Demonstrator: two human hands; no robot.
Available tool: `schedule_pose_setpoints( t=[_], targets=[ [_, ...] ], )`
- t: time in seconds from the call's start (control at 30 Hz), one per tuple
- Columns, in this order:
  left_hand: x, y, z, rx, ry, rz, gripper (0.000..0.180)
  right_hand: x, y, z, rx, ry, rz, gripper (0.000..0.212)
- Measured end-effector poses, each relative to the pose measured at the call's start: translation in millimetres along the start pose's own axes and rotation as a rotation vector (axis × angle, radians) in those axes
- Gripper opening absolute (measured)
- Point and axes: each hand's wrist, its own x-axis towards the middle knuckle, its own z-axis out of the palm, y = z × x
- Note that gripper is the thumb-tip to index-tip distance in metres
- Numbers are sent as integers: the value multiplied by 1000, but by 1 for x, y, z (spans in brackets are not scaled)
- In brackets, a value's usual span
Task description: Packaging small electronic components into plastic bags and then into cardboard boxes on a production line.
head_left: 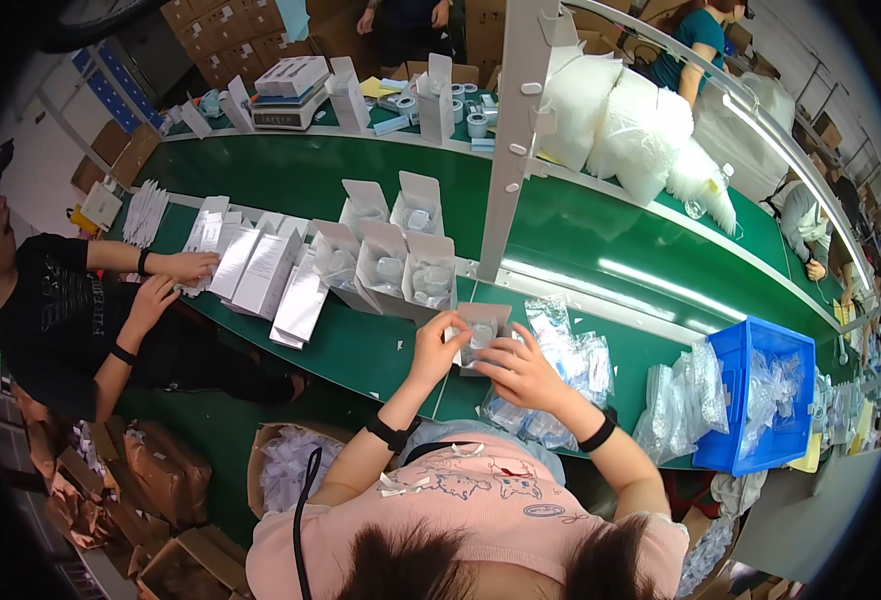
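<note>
White carton (498, 314), left of the blue bin (773, 445), holds clear plasticware (480, 334). Left hand (439, 350) narrow at its rim, grip unclear; right hand (523, 372) spread over it. Farther left, five filled cartons (385, 237); closing all six seems undone.

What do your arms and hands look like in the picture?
The left hand and right hand wear no gloves. A black left wristband and black right wristband circle the wrists. The forearms are bare below a pink top.
</note>
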Motion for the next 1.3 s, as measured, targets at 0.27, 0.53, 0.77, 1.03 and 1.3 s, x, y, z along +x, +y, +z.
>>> schedule_pose_setpoints(
  t=[0.27, 0.53, 0.77, 1.03, 1.3],
  targets=[
    [-14, 20, -7, -86, 26, -28, 11, -29, 6, 41, 518, 114, 404, 88],
    [-31, 33, -43, -80, 11, -41, 15, -2, -15, 71, 695, -26, 511, 92],
    [-34, 36, -52, -387, -80, -67, 23, -3, -12, 58, 747, -12, 590, 85],
    [20, 76, -96, 192, 39, 298, 21, -26, 12, 0, 770, 40, 619, 78],
    [165, 107, -171, 797, 35, 472, 42, -40, 131, -36, 882, 391, 895, 80]
  ],
)
